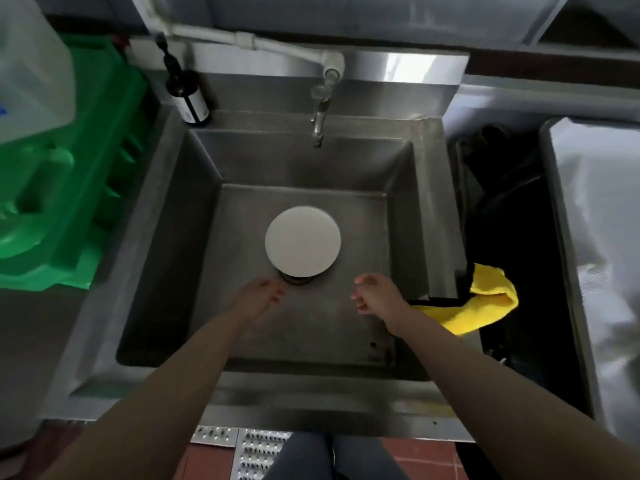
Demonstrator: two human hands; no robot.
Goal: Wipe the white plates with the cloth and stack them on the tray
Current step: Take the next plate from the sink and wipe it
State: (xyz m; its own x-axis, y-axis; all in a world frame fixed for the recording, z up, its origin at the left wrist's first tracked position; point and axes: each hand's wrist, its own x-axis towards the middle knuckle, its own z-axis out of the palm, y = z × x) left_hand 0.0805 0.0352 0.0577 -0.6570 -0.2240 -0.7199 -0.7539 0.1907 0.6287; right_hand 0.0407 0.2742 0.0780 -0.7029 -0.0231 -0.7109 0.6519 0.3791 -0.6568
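A round white plate (302, 240) lies flat on the floor of a steel sink (180, 216), partly over the dark drain. My left hand (258, 299) reaches into the basin just below and left of the plate, fingers stretched out, holding nothing. To the plate's lower right, my right hand (375, 297) hovers with fingers loosely curled and empty. A yellow cloth (485, 299) with a black edge hangs over the sink's right rim, just behind my right wrist. No tray can be made out.
A tap (320, 123) hangs over the back of the basin. A dark soap bottle (188, 95) stands at the back left corner. A green plastic crate (65, 188) sits to the left, a steel counter (599, 216) to the right beyond a dark gap.
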